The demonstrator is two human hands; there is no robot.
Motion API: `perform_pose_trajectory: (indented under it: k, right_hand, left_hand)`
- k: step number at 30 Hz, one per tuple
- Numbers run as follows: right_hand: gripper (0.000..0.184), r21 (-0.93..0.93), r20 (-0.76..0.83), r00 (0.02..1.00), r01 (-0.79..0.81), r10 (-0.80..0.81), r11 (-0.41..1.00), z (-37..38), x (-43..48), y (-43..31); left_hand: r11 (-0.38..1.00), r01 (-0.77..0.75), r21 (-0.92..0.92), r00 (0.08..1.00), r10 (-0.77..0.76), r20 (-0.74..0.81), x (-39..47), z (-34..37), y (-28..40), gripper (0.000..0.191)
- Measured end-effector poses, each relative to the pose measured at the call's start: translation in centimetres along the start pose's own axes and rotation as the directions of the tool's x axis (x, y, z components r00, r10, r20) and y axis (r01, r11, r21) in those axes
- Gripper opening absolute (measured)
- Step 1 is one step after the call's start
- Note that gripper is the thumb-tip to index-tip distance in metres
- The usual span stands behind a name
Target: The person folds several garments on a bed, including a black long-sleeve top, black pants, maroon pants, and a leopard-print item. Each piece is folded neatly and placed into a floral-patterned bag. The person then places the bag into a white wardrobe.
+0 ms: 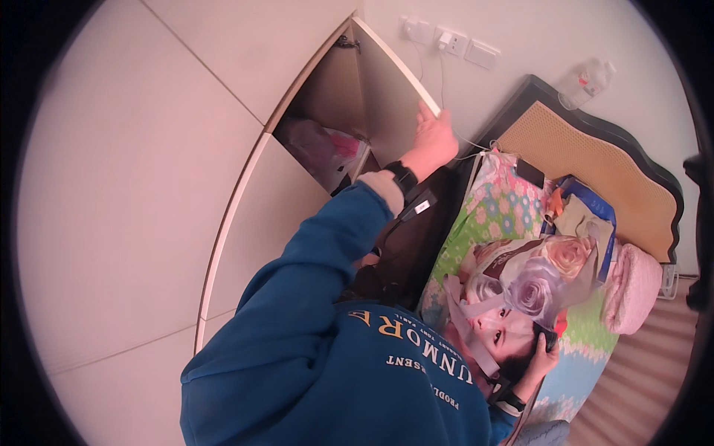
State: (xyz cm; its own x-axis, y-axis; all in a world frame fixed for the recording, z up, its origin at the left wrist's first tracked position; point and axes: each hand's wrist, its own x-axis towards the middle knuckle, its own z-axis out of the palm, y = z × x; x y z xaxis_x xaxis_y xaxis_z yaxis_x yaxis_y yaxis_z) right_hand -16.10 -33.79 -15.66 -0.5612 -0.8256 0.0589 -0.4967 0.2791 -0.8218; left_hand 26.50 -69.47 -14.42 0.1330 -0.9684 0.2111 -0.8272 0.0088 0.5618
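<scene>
My left hand [435, 136], with a dark band on its wrist, grips the free edge of a pale cabinet door [390, 95]. This door stands swung out from a cupboard opening [318, 100]. Inside the cupboard lies a clear plastic bag [318, 148] with pink and white contents. At the right, my right hand [542, 361] holds the side of a large bag [535, 284] printed with roses and a portrait. Grey straps [474, 334] hang across the bag, which rests close against my blue sweatshirt [334, 368]. Some of my right fingers are hidden behind it.
A bed with a flowered sheet [507, 206] and a dark-framed headboard [591, 161] stands at the right. On it lie a phone [530, 173], a blue paper bag [605, 217] and a rolled pink blanket [634, 290]. Charger cables [442, 78] hang from wall sockets [457, 43].
</scene>
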Motion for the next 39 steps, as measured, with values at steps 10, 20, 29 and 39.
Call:
perform_pose_trajectory:
  k: [10, 20, 29, 39]
  right_hand:
    - [0.017, -0.089, -0.064, 0.997, -0.055, 0.049, 0.995, 0.3, -0.3, -1.6]
    - [0.021, 0.048, -0.108, 0.993, -0.047, 0.052, 0.998, 0.0, -1.8, -2.5]
    - [0.018, 0.164, 0.069, 0.998, -0.011, 0.0, 0.986, -2.5, -3.2, -9.1]
    - [0.022, 0.25, 0.288, 0.944, 0.091, -0.163, 0.964, 3.2, -1.0, -21.2]
  left_hand:
    - [0.99, -0.118, -0.081, 0.97, 0.132, 0.206, 6.7, 4.5, 1.4, 0.065]
    - [0.514, -0.331, 0.791, 0.835, -0.231, 0.499, -4.0, -1.7, -22.1, 0.033]
    - [0.259, -0.423, 0.868, 0.796, -0.351, 0.493, -11.7, -5.9, -25.6, 0.03]
    - [0.245, -0.556, 0.794, 0.794, -0.127, 0.595, -17.7, -3.9, -16.2, 0.035]
